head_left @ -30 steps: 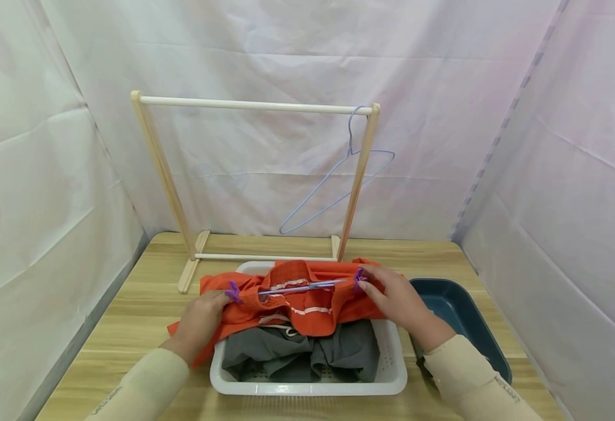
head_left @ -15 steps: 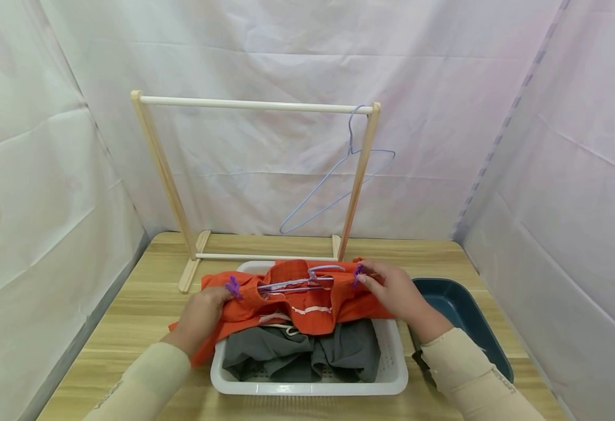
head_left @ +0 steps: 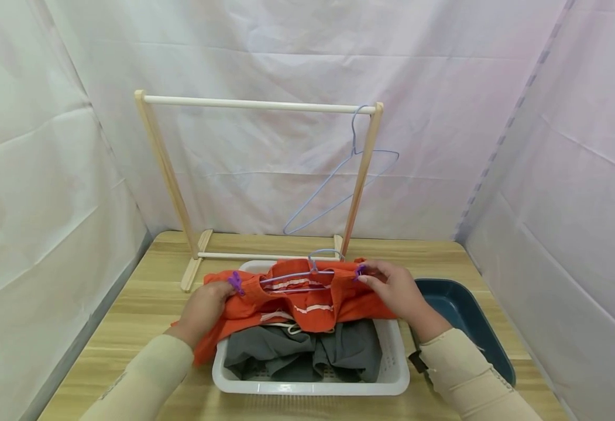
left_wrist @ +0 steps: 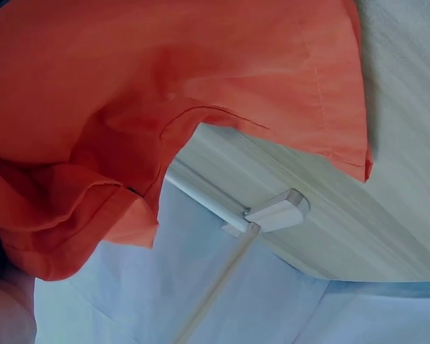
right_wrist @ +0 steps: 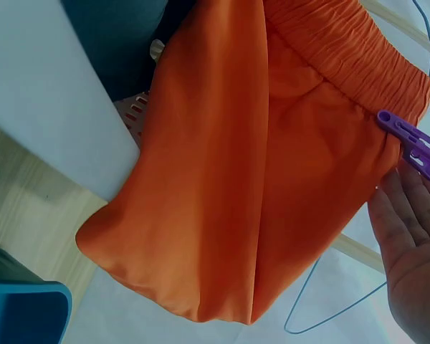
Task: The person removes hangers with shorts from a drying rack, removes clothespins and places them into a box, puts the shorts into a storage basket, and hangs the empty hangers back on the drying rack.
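Note:
Orange shorts (head_left: 315, 318) with a gathered elastic waistband lie across the white basket (head_left: 307, 387). A blue wire hanger (head_left: 312, 271) sits inside the waistband opening, its hook standing up above the cloth. Purple clothespins are clipped at both ends of the waist, one at the left (head_left: 236, 283) and one at the right (head_left: 360, 272). My left hand (head_left: 202, 310) grips the shorts beside the left clothespin, its fingertips partly hidden. At the other end my right hand (head_left: 394, 292) pinches the waist corner by its clothespin (right_wrist: 412, 143). In the left wrist view a leg of the shorts (left_wrist: 272, 79) hangs down.
Dark grey clothing (head_left: 270, 351) lies in the basket under the shorts. Behind stands a wooden rack with a white rail (head_left: 260, 104), where another blue hanger (head_left: 318, 193) hangs at the right end. A teal tray (head_left: 476, 318) is at the right. White cloth walls surround the table.
The hook of the hanger in the shorts has swung from lying flat at the right to standing upright. Both hands keep their hold and have barely shifted.

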`<state>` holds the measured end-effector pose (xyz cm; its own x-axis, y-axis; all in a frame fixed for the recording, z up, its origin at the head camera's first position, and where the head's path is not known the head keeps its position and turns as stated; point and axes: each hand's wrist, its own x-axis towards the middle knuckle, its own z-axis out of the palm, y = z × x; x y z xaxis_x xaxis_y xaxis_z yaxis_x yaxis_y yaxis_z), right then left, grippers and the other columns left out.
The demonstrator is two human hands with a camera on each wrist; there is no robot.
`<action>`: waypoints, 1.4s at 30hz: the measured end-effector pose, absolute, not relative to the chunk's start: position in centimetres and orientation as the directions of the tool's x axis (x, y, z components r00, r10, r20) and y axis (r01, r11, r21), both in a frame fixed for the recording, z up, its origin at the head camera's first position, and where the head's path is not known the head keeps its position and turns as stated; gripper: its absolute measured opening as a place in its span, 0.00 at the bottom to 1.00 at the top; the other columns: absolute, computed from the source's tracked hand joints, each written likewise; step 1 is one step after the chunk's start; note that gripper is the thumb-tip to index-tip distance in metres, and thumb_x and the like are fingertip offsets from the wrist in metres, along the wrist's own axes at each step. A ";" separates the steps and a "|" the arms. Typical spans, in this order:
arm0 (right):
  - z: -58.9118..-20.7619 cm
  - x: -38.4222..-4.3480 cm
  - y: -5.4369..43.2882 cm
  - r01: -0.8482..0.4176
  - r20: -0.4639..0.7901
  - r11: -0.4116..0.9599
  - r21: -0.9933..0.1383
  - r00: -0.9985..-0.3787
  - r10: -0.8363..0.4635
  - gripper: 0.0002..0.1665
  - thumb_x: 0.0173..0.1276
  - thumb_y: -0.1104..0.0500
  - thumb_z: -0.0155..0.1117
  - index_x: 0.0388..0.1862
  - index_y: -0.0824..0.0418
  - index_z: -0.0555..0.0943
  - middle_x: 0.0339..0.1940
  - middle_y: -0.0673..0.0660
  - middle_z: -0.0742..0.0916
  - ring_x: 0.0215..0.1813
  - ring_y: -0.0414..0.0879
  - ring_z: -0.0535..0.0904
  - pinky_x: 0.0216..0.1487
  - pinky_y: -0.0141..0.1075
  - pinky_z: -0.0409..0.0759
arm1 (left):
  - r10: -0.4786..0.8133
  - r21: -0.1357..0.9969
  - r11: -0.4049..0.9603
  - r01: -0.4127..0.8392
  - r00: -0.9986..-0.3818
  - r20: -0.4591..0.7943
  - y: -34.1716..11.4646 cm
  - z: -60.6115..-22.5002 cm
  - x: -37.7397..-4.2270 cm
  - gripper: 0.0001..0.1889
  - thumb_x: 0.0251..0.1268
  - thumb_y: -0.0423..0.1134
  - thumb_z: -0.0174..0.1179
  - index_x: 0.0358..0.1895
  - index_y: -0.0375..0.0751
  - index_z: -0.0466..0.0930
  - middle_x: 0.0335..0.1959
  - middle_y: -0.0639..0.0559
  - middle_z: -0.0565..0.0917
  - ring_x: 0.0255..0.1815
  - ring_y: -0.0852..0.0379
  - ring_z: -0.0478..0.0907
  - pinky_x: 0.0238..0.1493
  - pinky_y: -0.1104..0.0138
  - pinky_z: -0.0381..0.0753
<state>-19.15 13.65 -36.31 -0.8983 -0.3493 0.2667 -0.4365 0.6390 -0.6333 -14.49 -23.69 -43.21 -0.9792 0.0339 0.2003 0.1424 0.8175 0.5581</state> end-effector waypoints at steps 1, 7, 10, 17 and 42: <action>-36.4 -19.2 13.6 -0.441 0.277 0.635 -0.634 -0.896 -0.346 0.17 0.65 0.60 0.67 0.52 0.64 0.81 0.44 0.58 0.87 0.46 0.52 0.84 0.48 0.47 0.83 | 0.032 0.556 0.819 0.141 -0.979 0.201 -23.6 -43.2 -14.5 0.13 0.65 0.23 0.50 0.34 0.41 0.83 0.32 0.51 0.82 0.34 0.53 0.77 0.42 0.58 0.82; -36.8 -19.1 13.3 -0.446 0.310 0.620 -0.646 -0.895 -0.320 0.13 0.64 0.62 0.67 0.48 0.61 0.83 0.42 0.56 0.87 0.43 0.48 0.85 0.45 0.43 0.84 | 0.012 0.589 0.800 0.114 -0.985 0.175 -23.4 -43.6 -14.5 0.14 0.65 0.24 0.49 0.39 0.42 0.84 0.36 0.51 0.83 0.37 0.52 0.76 0.42 0.59 0.81; -36.9 -19.1 13.2 -0.441 0.316 0.622 -0.647 -0.897 -0.308 0.12 0.64 0.62 0.67 0.47 0.60 0.83 0.42 0.55 0.87 0.43 0.48 0.84 0.45 0.44 0.84 | 0.033 0.535 0.830 0.156 -0.972 0.232 -23.4 -43.8 -14.4 0.13 0.64 0.23 0.51 0.39 0.41 0.84 0.35 0.50 0.83 0.36 0.52 0.77 0.42 0.57 0.82; -36.9 -18.8 13.1 -0.420 0.310 0.640 -0.644 -0.907 -0.284 0.11 0.65 0.63 0.65 0.46 0.59 0.83 0.43 0.55 0.87 0.45 0.50 0.83 0.48 0.46 0.83 | 0.055 0.486 0.852 0.195 -0.957 0.286 -23.4 -44.0 -14.3 0.12 0.65 0.25 0.52 0.39 0.42 0.84 0.36 0.48 0.83 0.36 0.51 0.76 0.39 0.58 0.80; -37.0 -18.4 13.2 -0.487 0.442 0.607 -0.628 -0.865 -0.237 0.11 0.64 0.65 0.65 0.45 0.59 0.84 0.43 0.56 0.87 0.47 0.49 0.84 0.47 0.45 0.83 | 0.119 0.284 0.918 0.276 -0.876 0.468 -23.4 -44.4 -14.0 0.12 0.55 0.18 0.59 0.36 0.37 0.85 0.35 0.43 0.86 0.39 0.45 0.83 0.45 0.52 0.83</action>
